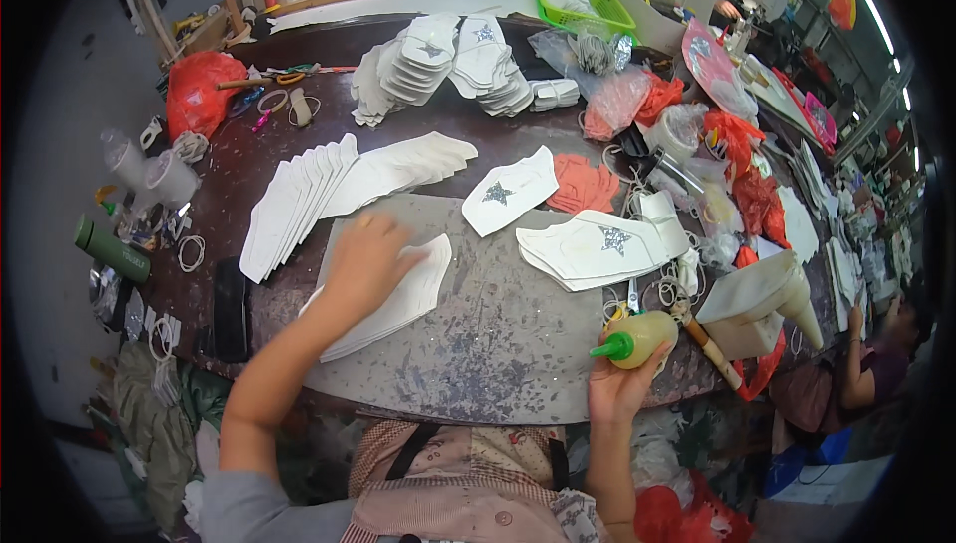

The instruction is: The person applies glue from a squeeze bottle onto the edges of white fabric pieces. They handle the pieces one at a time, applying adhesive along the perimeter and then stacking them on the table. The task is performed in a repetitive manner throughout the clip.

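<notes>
In my right hand (615, 384) is a squeeze bottle (647, 337) of pale yellow liquid, its green nozzle pointing left. My left hand (366, 262) is over the upper part of a stack of white cut pieces (403, 306) on the grey work board (498, 324). Its fingers look spread but are somewhat blurred, and the hand hides part of the stack. Beyond the board's far edge lies a single white piece (510, 192) with a glittery silver star. Nearer the bottle, several star-marked pieces (578, 249) lie stacked.
Fanned white pieces (299, 207) lie at the left, with taller piles (408, 70) behind. Coral-coloured pieces (583, 183) sit right of centre. A green flask (112, 248) stands at the left edge. Plastic bags and a cream-coloured stand (747, 309) crowd the right side. Another person (876, 364) is at far right.
</notes>
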The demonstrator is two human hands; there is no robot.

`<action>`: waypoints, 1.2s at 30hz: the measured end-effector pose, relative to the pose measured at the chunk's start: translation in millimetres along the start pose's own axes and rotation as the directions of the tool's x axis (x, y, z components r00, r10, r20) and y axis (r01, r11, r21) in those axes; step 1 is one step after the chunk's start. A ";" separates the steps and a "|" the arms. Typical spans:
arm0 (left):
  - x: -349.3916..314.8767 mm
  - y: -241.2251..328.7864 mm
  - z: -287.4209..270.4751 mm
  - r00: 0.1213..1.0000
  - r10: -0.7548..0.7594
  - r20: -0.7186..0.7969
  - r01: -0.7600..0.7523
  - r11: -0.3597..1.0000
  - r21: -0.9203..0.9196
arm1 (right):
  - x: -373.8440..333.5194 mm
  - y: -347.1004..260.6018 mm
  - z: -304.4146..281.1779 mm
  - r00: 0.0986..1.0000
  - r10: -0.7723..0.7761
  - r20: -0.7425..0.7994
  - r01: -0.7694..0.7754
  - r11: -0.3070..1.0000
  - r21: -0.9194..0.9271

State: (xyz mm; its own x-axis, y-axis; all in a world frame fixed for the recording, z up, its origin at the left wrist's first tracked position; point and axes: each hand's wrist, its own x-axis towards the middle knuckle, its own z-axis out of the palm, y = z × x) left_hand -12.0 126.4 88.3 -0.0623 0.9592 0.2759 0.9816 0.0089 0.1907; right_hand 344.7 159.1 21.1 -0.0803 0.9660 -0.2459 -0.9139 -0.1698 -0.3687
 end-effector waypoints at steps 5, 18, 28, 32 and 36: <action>-53.5 -4.5 20.2 0.977 -0.010 -0.215 -0.006 0.997 -0.077 | 2.7 3.2 1.8 1.000 0.024 0.017 -0.023 0.998 -0.066; -65.2 48.7 -38.9 0.974 0.218 0.060 -0.121 0.725 -0.678 | -13.8 9.1 3.7 0.993 -0.046 0.109 0.079 0.943 -0.322; -96.4 42.6 18.6 0.928 0.372 0.021 -0.341 0.872 -0.352 | -4.4 30.1 21.8 0.975 -0.060 0.213 0.195 0.688 -0.699; -96.9 40.8 19.6 0.924 0.381 0.019 -0.352 0.870 -0.344 | -5.3 35.1 28.4 0.971 -0.096 0.219 0.226 0.665 -0.712; -97.5 40.1 20.3 0.927 0.374 0.020 -0.344 0.870 -0.353 | -6.6 34.1 27.8 0.962 -0.107 0.251 0.265 0.585 -0.767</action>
State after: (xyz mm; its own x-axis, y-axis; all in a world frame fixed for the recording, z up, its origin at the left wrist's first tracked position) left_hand 37.1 39.1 49.9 0.3135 0.8983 0.3080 0.8119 -0.4217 0.4037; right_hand 302.9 152.4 35.1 -0.0796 0.9964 0.0274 -0.2504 0.0067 -0.9681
